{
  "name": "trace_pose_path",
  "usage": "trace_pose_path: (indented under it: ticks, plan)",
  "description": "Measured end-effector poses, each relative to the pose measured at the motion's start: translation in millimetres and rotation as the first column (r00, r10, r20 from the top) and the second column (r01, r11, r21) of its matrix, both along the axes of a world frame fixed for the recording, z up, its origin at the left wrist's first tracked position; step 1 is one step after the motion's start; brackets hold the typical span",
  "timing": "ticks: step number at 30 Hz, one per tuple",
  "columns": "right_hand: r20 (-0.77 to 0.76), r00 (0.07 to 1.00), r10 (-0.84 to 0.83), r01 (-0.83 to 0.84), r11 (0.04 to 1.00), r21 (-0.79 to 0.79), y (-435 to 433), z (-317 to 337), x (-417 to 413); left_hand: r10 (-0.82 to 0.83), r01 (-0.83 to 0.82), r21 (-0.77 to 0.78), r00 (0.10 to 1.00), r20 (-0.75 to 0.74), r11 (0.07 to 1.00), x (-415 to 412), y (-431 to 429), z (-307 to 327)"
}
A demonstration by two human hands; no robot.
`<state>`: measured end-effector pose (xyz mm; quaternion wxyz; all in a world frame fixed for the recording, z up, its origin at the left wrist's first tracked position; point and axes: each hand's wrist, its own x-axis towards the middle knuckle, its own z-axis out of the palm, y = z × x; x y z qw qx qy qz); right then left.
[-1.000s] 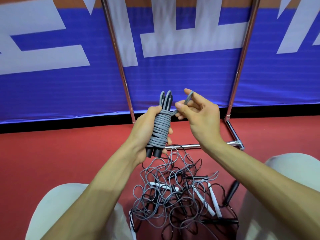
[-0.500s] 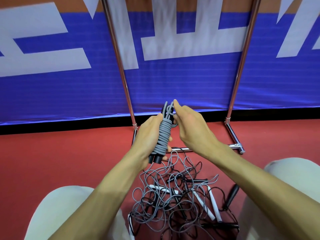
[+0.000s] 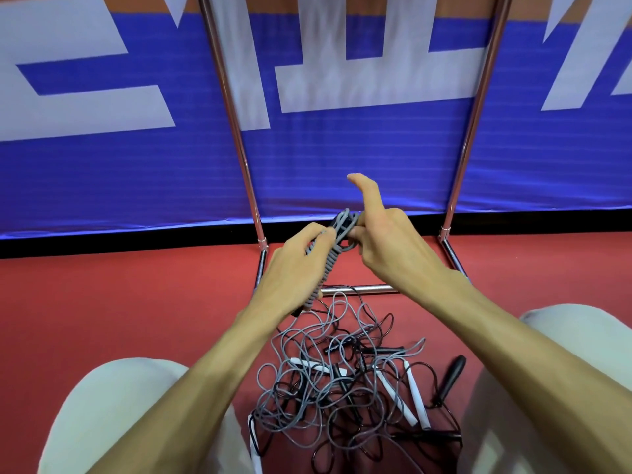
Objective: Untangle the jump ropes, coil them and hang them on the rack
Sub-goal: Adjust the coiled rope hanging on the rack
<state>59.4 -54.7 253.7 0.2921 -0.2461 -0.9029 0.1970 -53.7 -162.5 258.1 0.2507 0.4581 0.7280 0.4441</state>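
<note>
1. My left hand [image 3: 294, 268] was wrapped round the coiled grey rope [image 3: 325, 278], fingers curled on its wound middle. It held the coil tilted between both hands.
2. My right hand [image 3: 386, 241] was at the coil's top end, its lower fingers curled on the loops there and one digit sticking straight up, free. It looked like I was tucking the tail in, but the exact pinch was hidden.
3. Progress, my read: one rope was untangled and wound tight. The final tuck wasn't confirmed, and the rope wasn't hung yet.
4. The rack [image 3: 239, 148] stood just beyond my hands, two chrome uprights with the base bar [image 3: 369, 289] low behind my wrists. Its top rail was out of frame, so I couldn't tell if anything hung there.
5. Left to do: the tangle [image 3: 328, 398] lay on the floor [image 3: 102, 302] below my hands, between my knees [image 3: 113, 405]. Grey and black cords were looped through each other, and the rope count was unclear.
6. White handles [image 3: 413, 395] lay under my right forearm, with a black handle [image 3: 451, 374] just right of them.
7. A blue-and-white banner [image 3: 342, 165] hung behind the rack.
8. Nothing stood between my hands and the rack. The likely snag was the interlocked cords, and one loop reached up to the base bar and could catch.
</note>
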Motion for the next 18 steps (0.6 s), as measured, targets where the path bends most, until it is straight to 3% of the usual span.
trace_pose_path:
  ticks: [3, 8, 15, 18]
  plan:
    - [0.033, 0.998, 0.044, -0.045, 0.998, 0.052, -1.7, 1.9, 1.8, -0.001, 0.001, -0.006, 0.998, 0.063, 1.0, -5.1, -0.1, -1.7]
    - [0.173, 0.98, 0.093, -0.113, 0.987, 0.113, 2.8, 1.8, 8.3, -0.001, -0.005, -0.095, 0.998, -0.059, 0.996, -11.3, 1.4, -10.8]
    - [0.217, 0.956, 0.196, -0.134, 0.954, -0.267, 8.4, 7.1, 14.5, 0.013, -0.115, -0.169, 0.861, -0.509, 0.979, -12.4, 2.0, -11.1]
    - [0.281, 0.951, 0.128, -0.087, 0.984, -0.155, 10.4, 3.1, 13.1, -0.029, -0.116, -0.202, 0.801, -0.598, 0.973, -12.4, 2.6, -11.6]
